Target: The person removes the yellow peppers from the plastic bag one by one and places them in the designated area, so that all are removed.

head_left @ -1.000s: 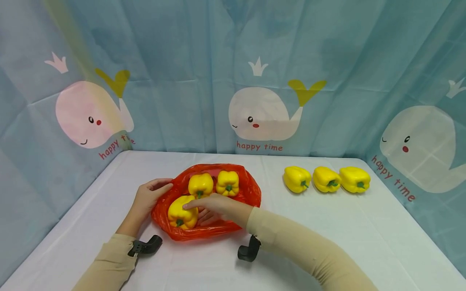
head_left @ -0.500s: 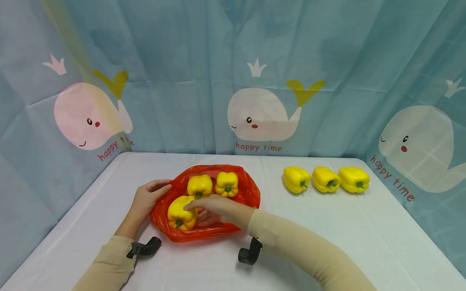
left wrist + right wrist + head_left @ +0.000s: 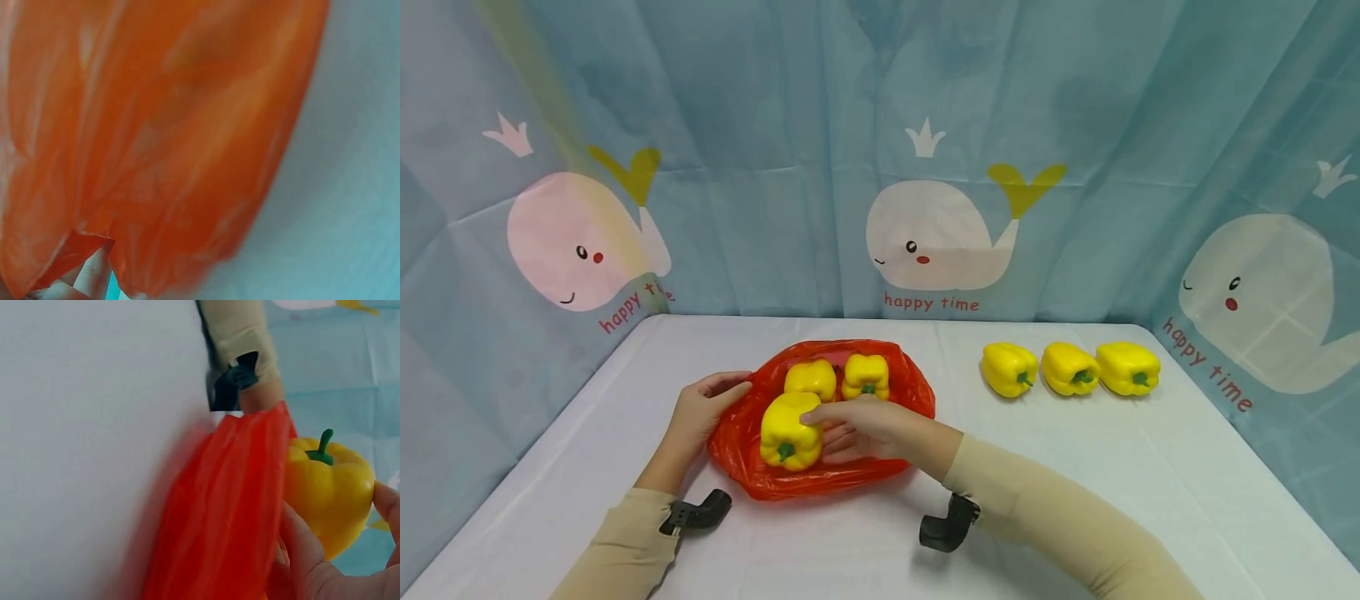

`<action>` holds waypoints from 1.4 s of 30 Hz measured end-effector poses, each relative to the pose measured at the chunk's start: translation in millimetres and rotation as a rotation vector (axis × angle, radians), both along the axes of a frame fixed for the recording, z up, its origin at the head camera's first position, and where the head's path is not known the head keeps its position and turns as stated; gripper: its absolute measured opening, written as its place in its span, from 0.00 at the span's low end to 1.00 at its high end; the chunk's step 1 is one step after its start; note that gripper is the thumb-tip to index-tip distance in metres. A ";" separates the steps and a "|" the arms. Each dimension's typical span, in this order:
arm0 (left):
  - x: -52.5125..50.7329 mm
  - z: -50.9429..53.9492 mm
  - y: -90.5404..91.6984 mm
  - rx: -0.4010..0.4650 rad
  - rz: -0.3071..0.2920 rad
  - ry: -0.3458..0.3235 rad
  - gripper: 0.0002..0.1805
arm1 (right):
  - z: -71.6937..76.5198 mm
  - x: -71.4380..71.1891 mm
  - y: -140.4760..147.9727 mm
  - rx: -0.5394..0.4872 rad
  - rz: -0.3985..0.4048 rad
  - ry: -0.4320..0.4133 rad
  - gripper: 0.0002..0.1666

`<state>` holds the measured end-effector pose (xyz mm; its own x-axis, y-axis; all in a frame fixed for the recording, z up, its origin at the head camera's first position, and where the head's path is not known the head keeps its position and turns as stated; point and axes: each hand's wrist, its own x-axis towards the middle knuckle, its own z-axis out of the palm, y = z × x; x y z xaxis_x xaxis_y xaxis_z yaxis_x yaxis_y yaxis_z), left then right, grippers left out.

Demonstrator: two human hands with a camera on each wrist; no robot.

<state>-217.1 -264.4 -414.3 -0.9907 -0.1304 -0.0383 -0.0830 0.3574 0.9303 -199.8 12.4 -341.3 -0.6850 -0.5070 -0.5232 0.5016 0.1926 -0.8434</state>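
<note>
A red plastic bag lies with its mouth spread wide on the table. My left hand pinches the bag's left rim; in the left wrist view only a bit of its fingers shows past the plastic. With thumb and fingers, my right hand grips a yellow bell pepper over the bag's opening. The right wrist view has this bell pepper above the bag's edge, green stem showing. Two more yellow bell peppers, one at the left and one at the right, sit inside the bag behind it.
Three yellow bell peppers, left, middle and right, lie in a row at the back right of the white table. A blue curtain with whale prints hangs behind and along the sides.
My right hand has raised the bell pepper from the bag's lower left and shifted it right, partly covering the peppers behind. The left hand keeps its place at the rim.
</note>
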 end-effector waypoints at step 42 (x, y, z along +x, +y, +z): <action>-0.5 0.6 -1.0 0.010 -0.005 0.027 0.32 | 36.2 17.0 169.6 0.062 0.102 0.128 0.35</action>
